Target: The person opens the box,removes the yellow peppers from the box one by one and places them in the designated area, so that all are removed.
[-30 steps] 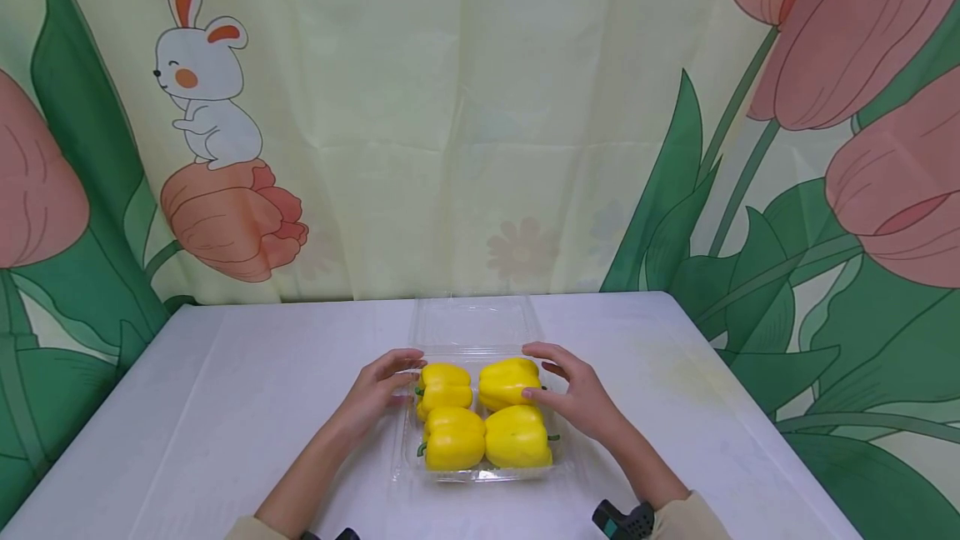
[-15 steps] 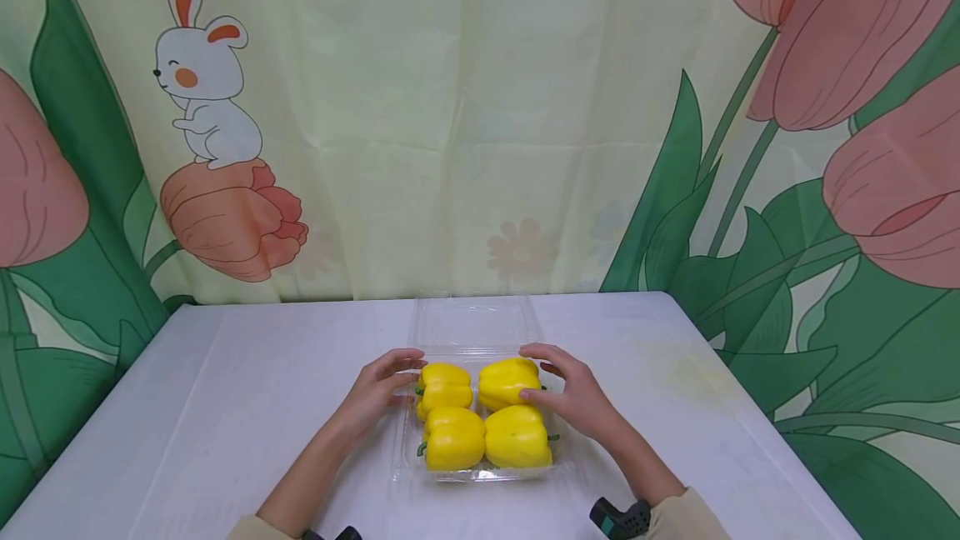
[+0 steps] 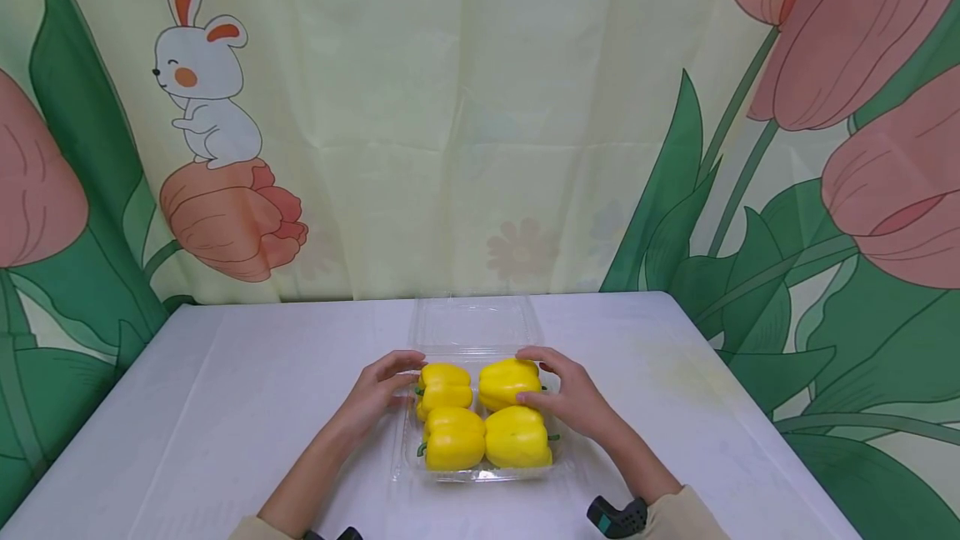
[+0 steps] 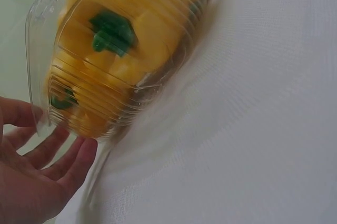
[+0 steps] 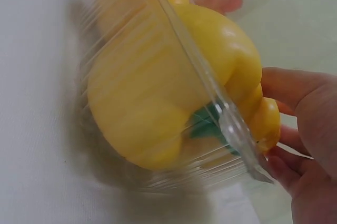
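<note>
Four yellow peppers (image 3: 519,440) lay lengthwise left-to-right, stems (image 3: 553,437) outward; the clear box (image 3: 483,477) had hard-to-see edges. Left grip (image 3: 382,382) stayed apart; right grip (image 3: 567,391) curled round the far-right pepper (image 3: 508,382).

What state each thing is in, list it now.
Clear container, open, upright
Lid, swung back behind the container
Near-left pepper, on its side, stem left
Near-right pepper, on its side, stem right
Far-left pepper, on its side, stem left
Far-right pepper, on its side, stem right
Left hand, fingers bent at container's far-left corner
Right hand, thumb and fingers around far-right pepper
Table, covered with white cloth
</note>
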The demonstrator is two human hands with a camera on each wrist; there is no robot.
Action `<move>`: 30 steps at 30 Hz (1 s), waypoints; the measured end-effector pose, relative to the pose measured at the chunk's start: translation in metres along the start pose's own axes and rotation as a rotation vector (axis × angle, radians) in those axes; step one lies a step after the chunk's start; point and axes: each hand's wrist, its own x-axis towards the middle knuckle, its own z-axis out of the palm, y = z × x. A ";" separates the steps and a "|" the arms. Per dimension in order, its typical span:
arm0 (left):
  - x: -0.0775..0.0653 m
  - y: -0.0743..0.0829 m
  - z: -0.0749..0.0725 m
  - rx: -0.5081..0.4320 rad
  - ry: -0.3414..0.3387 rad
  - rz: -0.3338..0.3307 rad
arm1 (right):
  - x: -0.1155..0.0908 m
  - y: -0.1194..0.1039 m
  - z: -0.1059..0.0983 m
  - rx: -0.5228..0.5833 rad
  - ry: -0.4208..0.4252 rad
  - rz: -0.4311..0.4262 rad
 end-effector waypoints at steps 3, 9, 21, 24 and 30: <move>0.000 0.000 0.000 -0.004 -0.001 -0.004 | 0.000 -0.001 0.001 -0.014 -0.005 0.009; 0.001 0.001 -0.001 -0.015 -0.007 -0.013 | 0.000 -0.002 0.001 -0.021 -0.010 0.034; 0.001 0.000 -0.001 -0.027 -0.024 -0.029 | 0.002 0.002 0.003 -0.037 -0.004 0.041; 0.001 -0.001 -0.001 -0.028 -0.025 -0.028 | 0.002 0.004 0.005 -0.030 0.000 0.027; 0.002 -0.001 -0.001 -0.026 -0.027 -0.024 | 0.002 0.006 0.006 -0.024 0.018 0.007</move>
